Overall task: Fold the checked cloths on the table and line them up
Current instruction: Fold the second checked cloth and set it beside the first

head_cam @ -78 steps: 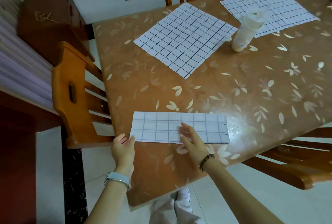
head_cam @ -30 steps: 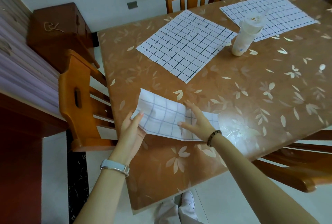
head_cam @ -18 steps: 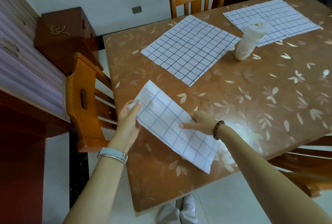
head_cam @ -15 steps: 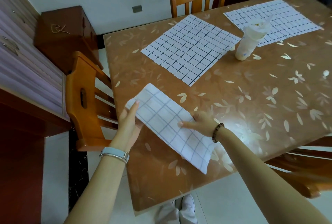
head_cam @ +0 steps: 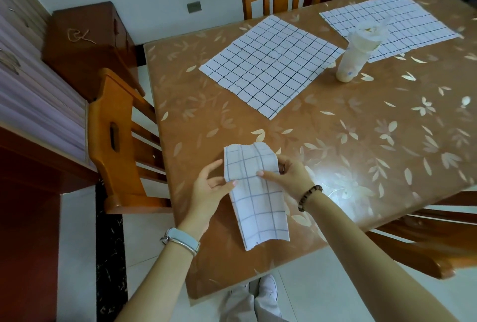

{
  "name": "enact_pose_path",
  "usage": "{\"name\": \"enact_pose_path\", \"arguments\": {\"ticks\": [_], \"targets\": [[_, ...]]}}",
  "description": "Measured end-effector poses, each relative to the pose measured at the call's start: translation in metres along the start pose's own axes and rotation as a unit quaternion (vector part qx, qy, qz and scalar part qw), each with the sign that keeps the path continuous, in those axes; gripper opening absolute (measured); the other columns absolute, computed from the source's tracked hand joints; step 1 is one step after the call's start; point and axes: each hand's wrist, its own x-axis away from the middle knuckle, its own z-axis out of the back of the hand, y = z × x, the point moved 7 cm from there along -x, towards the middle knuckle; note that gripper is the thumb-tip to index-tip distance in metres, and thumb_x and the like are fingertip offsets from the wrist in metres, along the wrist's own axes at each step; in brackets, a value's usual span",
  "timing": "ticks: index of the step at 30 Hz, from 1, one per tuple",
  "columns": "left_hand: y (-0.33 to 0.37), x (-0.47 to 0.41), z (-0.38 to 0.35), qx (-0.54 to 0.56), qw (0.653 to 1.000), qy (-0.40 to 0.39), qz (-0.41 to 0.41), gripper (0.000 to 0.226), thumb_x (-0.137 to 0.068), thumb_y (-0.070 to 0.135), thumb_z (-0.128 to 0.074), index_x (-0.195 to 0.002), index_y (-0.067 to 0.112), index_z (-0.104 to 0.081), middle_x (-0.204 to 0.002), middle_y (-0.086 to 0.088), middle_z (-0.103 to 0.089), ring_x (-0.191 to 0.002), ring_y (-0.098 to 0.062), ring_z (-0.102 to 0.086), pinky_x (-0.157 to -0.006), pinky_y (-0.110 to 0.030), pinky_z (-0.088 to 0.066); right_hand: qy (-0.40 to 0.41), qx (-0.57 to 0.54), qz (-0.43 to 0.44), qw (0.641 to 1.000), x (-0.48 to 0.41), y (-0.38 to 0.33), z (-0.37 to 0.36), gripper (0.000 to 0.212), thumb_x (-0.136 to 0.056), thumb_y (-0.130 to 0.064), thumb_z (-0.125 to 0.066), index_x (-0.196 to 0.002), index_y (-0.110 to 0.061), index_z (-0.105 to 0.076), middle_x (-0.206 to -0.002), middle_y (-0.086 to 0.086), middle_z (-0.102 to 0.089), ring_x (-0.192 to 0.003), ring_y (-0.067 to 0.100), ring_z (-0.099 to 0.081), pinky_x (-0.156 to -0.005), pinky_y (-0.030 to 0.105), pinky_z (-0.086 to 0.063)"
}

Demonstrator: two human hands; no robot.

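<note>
Folded cloth (head_cam: 258,203): a long narrow strip, white with pale grey checks, running from the near edge of the table (head_cam: 348,125) away from the person.
Its ends: the near end lies flat; the far end is raised and curls over.
Its hold: the left hand (head_cam: 209,192) pinches its left edge and the right hand (head_cam: 289,174) grips its right edge, thumb on top.
Middle cloth (head_cam: 271,63): white with a dark grid, spread flat, corner-on.
Far cloth (head_cam: 402,19): same pattern, spread flat at the far right.
</note>
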Motion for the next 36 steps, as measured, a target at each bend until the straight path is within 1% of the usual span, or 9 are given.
{"name": "enact_pose_path", "arguments": {"ticks": [7, 12, 17, 21, 24, 28, 31, 33, 36], "targets": [[0.026, 0.005, 0.001, -0.017, 0.995, 0.009, -0.097, 0.041, -0.083, 0.001, -0.074, -0.12, 0.016, -0.065, -0.09, -0.003, -0.076, -0.087, -0.006, -0.071, -0.077, -0.017, -0.055, 0.052, -0.005, 0.024, 0.998, 0.005, -0.004, 0.009, 0.019, -0.079, -0.013, -0.077, -0.094, -0.007, -0.068, -0.093, 0.004, -0.075, -0.086, 0.015, -0.071, -0.072, 0.023, -0.058], [0.058, 0.004, 0.005, -0.097, 0.979, 0.037, -0.176, 0.027, -0.083, 0.004, -0.073, -0.103, 0.023, -0.072, -0.095, 0.01, -0.073, -0.09, -0.003, -0.067, -0.076, -0.016, -0.053, 0.071, 0.026, 0.073, 0.994, 0.004, -0.028, 0.016, 0.007, -0.082, -0.021, -0.074, -0.085, -0.015, -0.072, -0.086, 0.001, -0.075, -0.08, 0.011, -0.069, -0.071, 0.02, -0.054], [0.11, 0.003, 0.006, -0.118, 0.954, 0.053, -0.271, 0.032, -0.082, -0.001, -0.072, -0.102, 0.025, -0.072, -0.093, 0.013, -0.072, -0.087, 0.001, -0.065, -0.075, -0.013, -0.05, 0.1, 0.052, 0.137, 0.984, -0.001, -0.076, 0.025, 0.008, -0.083, -0.025, -0.074, -0.081, -0.017, -0.072, -0.071, -0.007, -0.067, -0.058, 0.002, -0.054, -0.056, 0.011, -0.044], [0.132, -0.002, 0.005, -0.106, 0.945, 0.052, -0.304, 0.037, -0.082, -0.006, -0.069, -0.101, 0.025, -0.07, -0.1, 0.01, -0.072, -0.097, -0.006, -0.067, -0.083, -0.022, -0.054, 0.092, 0.023, 0.169, 0.981, -0.002, -0.099, 0.027, 0.012, -0.084, -0.019, -0.073, -0.088, -0.008, -0.07, -0.075, 0.002, -0.071, -0.064, 0.009, -0.066, -0.062, 0.017, -0.052], [0.117, -0.004, 0.003, -0.058, 0.958, 0.026, -0.281, 0.035, -0.081, -0.007, -0.071, -0.105, 0.018, -0.067, -0.106, 0.0, -0.072, -0.102, -0.011, -0.068, -0.086, -0.025, -0.055, 0.072, 0.026, 0.163, 0.984, 0.0, -0.087, 0.025, 0.006, -0.084, -0.018, -0.073, -0.086, -0.014, -0.07, -0.081, 0.001, -0.074, -0.078, 0.014, -0.07, -0.073, 0.022, -0.055], [0.057, 0.001, 0.001, -0.049, 0.978, -0.018, -0.201, 0.04, -0.078, -0.001, -0.077, -0.112, 0.014, -0.062, -0.104, -0.003, -0.071, -0.101, -0.013, -0.069, -0.086, -0.023, -0.055, 0.043, 0.027, 0.103, 0.993, 0.012, -0.031, 0.017, 0.004, -0.085, -0.014, -0.071, -0.081, -0.014, -0.069, -0.068, -0.016, -0.07, -0.066, -0.003, -0.063, -0.064, 0.012, -0.048], [-0.002, 0.006, 0.001, -0.059, 0.99, -0.042, -0.117, 0.04, -0.08, 0.0, -0.076, -0.115, 0.013, -0.06, -0.099, -0.004, -0.072, -0.097, -0.013, -0.07, -0.088, -0.022, -0.054, 0.028, 0.055, 0.045, 0.997, 0.022, 0.024, 0.013, 0.012, -0.083, -0.02, -0.073, -0.09, -0.01, -0.073, -0.082, -0.006, -0.075, -0.078, 0.006, -0.07, -0.07, 0.019, -0.054], [-0.035, 0.01, 0.002, -0.09, 0.991, -0.056, -0.082, 0.039, -0.083, 0.004, -0.074, -0.117, 0.015, -0.058, -0.1, -0.001, -0.071, -0.095, -0.007, -0.069, -0.092, -0.022, -0.053, 0.015, 0.09, -0.004, 0.996, 0.028, 0.06, 0.012, 0.021, -0.082, -0.027, -0.074, -0.094, -0.01, -0.074, -0.089, 0.0, -0.075, -0.085, 0.01, -0.071, -0.075, 0.023, -0.055], [-0.067, 0.018, 0.003, -0.124, 0.99, -0.064, -0.039, 0.037, -0.089, 0.012, -0.069, -0.123, 0.018, -0.055, -0.101, 0.007, -0.069, -0.091, 0.01, -0.064, -0.078, -0.008, -0.05, -0.004, 0.146, -0.054, 0.988, 0.035, 0.097, 0.011, 0.022, -0.081, -0.036, -0.074, -0.092, -0.016, -0.074, -0.086, -0.006, -0.075, -0.084, 0.008, -0.07, -0.079, 0.026, -0.056]]}}
